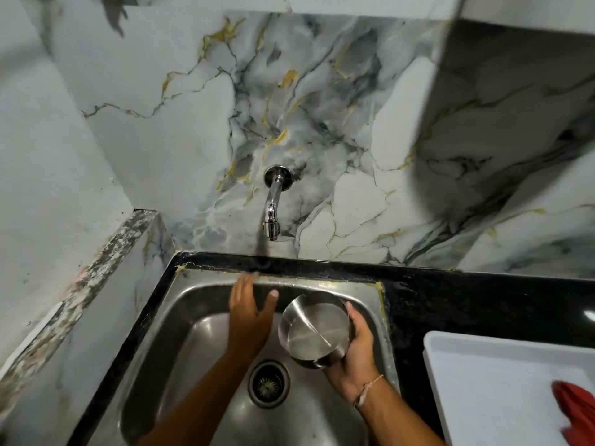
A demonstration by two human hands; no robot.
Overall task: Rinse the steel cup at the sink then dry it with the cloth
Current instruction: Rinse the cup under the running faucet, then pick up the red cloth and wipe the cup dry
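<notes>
My right hand [355, 358] grips the steel cup [314, 331] from its right side and holds it over the steel sink [180, 320], tilted with its flat base facing me. My left hand [249, 312] is open, fingers spread, held above the sink just left of the cup and below the chrome tap [273, 214]. No water is visible at the spout. The red cloth [576, 410] lies on a white tray [483, 381] at the right edge of the view, partly cut off.
The tap sticks out of a marble-patterned wall [322, 107]. A black counter [467, 300] surrounds the sink, with the drain [268, 383] in the basin's middle. A speckled stone ledge [96, 278] runs along the left.
</notes>
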